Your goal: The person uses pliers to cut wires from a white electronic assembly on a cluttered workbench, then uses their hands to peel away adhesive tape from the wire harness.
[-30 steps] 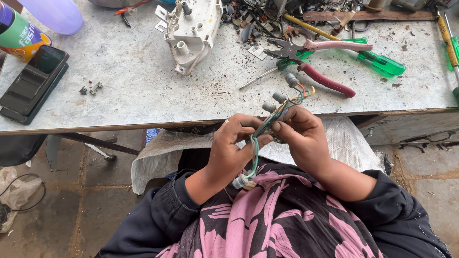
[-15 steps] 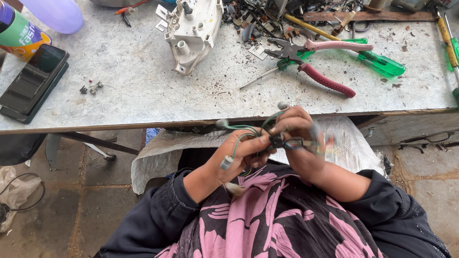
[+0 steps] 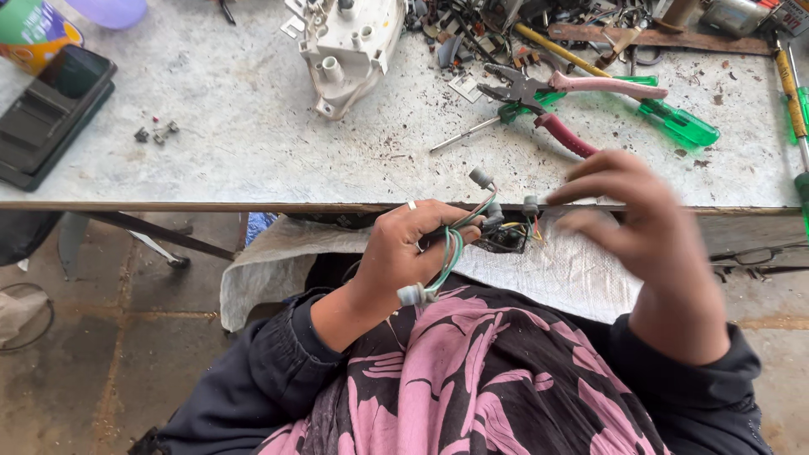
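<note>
My left hand (image 3: 404, 253) grips a small wiring harness (image 3: 497, 229) with green, white and coloured wires, grey bulb sockets at the wire ends and a dark connector block. It holds the bundle just below the front edge of the workbench (image 3: 253, 160), over my lap. My right hand (image 3: 632, 219) hovers beside the harness with fingers spread, holding nothing, slightly blurred. Pink-handled pliers (image 3: 581, 109) lie on the bench straight beyond it.
On the bench lie a white plastic housing (image 3: 350, 46), a green-handled screwdriver (image 3: 674, 118), a black tray (image 3: 46, 118), tiny loose parts (image 3: 156, 132) and a pile of scrap metal at the far edge. A white cloth (image 3: 556, 274) covers my lap.
Both hands were closed together on the harness. Now my right hand has let go and lifted away to the right with fingers apart, while my left hand keeps the harness.
</note>
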